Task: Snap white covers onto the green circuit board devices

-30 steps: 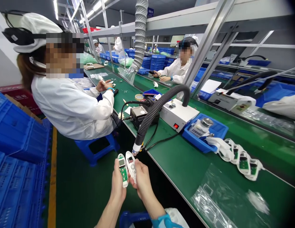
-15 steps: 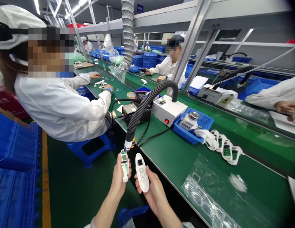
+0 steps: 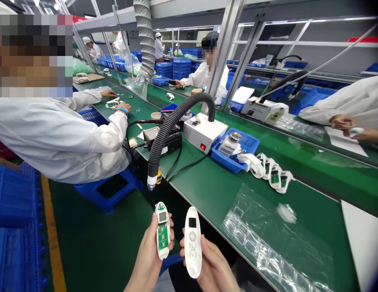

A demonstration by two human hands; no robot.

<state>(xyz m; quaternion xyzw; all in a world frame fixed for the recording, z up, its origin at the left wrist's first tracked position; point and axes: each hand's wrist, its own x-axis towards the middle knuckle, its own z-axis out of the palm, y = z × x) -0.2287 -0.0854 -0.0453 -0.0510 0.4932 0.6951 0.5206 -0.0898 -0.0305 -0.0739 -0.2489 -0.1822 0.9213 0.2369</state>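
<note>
The left hand [image 3: 149,259] has its grip closed around an open white shell [image 3: 162,230] showing a green circuit board. The right hand [image 3: 214,269], just beside it, clasps a white button cover [image 3: 193,242]. No writing is legible.

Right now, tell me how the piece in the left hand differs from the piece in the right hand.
The left-hand shell half shows its inside, with a green circuit board and a small screen; the right-hand cover shows a plain white outer face with a dark window and round button outlines. The cover looks slightly longer and sits lower. Both are white, elongated, rounded at the ends and held upright, the half in the left hand, the cover in the right hand.
</note>
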